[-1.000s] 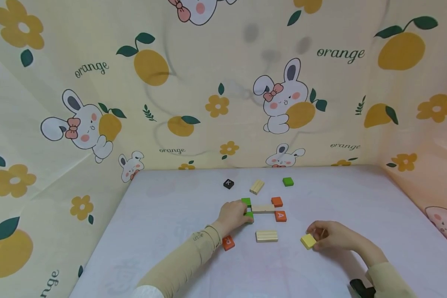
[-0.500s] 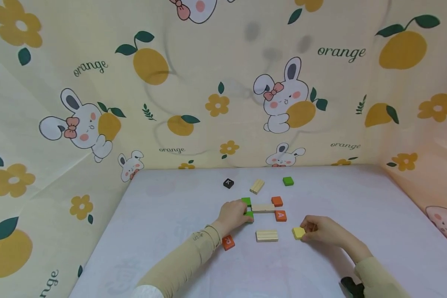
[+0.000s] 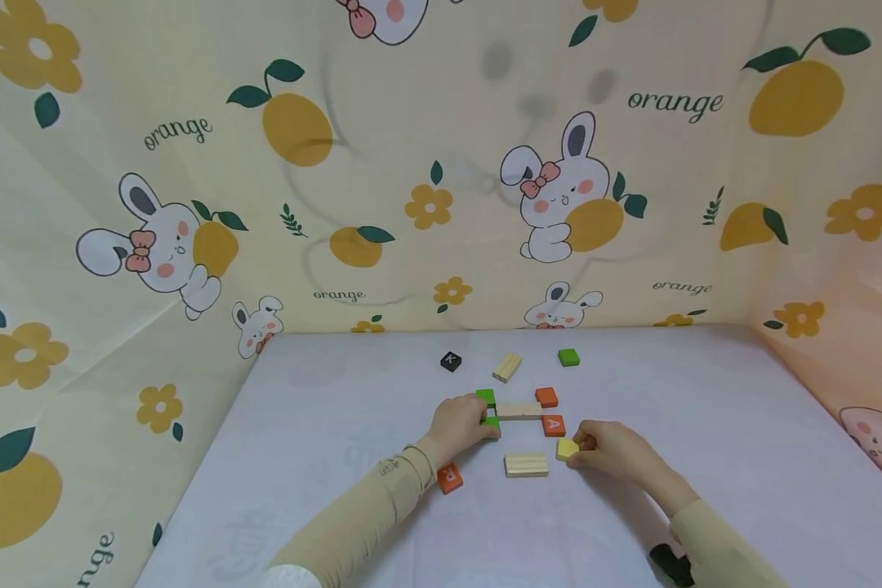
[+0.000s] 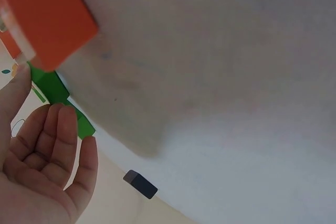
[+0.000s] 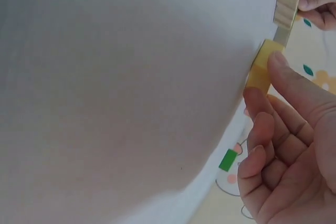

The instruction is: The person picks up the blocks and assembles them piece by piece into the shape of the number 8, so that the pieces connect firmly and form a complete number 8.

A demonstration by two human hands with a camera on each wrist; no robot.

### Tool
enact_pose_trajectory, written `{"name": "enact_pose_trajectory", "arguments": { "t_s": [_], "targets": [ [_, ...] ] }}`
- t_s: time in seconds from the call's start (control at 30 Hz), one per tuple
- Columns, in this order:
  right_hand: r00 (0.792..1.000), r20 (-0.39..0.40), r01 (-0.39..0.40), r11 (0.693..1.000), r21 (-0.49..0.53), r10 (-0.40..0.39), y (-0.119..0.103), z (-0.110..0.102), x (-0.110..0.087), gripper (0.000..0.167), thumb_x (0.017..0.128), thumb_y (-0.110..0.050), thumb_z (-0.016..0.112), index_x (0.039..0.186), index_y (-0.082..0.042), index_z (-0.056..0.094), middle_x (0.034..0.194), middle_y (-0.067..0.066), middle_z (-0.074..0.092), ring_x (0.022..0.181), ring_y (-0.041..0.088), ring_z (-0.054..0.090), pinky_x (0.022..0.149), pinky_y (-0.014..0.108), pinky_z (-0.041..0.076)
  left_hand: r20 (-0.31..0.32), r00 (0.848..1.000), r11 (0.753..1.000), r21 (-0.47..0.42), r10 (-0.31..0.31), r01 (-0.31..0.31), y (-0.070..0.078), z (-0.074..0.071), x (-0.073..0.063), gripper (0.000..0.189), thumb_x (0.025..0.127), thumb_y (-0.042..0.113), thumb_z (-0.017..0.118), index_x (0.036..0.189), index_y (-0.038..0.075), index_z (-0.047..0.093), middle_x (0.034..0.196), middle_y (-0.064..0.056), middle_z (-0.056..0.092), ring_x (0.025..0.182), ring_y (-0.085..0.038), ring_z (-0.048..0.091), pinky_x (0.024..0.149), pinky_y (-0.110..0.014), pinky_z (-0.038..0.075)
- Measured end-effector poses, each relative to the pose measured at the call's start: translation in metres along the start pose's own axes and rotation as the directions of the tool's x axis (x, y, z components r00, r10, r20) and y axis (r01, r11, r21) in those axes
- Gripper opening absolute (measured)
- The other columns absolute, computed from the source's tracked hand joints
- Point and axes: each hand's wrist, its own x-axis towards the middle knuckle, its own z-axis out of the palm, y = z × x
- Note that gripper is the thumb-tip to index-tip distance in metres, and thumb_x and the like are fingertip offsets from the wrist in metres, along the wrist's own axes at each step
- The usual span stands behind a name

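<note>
My left hand (image 3: pixel 457 425) pinches the nearer green block (image 3: pixel 492 424) between thumb and fingers, at the left end of a flat wooden strip (image 3: pixel 518 411). A second green block (image 3: pixel 486 398) sits just behind it, partly covered by the fingers. At the strip's right end lie an orange block (image 3: pixel 547 397) and an orange block marked A (image 3: pixel 554 425). My right hand (image 3: pixel 617 449) holds a yellow block (image 3: pixel 567 449) by its right side, just in front of the A block. Thumb and index finger grip that yellow block in the right wrist view.
Toward the front lies a ridged wooden piece (image 3: pixel 526 465); an orange block marked R (image 3: pixel 450 478) is beside my left sleeve. Farther back are a black block marked K (image 3: pixel 451 361), another wooden piece (image 3: pixel 507 367) and a green block (image 3: pixel 569 357). A patterned cloth rises behind.
My right hand has carried the yellow block leftward and slightly away from me, closer to the orange A block. The left hand stays in place at the green blocks.
</note>
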Motion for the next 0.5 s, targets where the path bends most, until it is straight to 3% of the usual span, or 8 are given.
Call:
{"name": "enact_pose_trajectory", "arguments": {
  "t_s": [0.5],
  "targets": [
    [0.999,-0.051,-0.014,0.999,-0.037,0.012,-0.0102,0.0056,0.0026,0.032,0.073,-0.03,0.077,0.091,-0.007,0.066,0.077,-0.002,0.064,0.068,0.011,0.052,0.063,0.031,0.046,-0.003,1.0,0.999,0.034,0.01,-0.01,0.0017,0.0001,0.0003,0.032,0.074,0.044,0.073,0.07,0.014,0.061,0.063,0.008,0.047,0.053,-0.005,0.038,0.048,-0.017,0.028]
  ]
}}
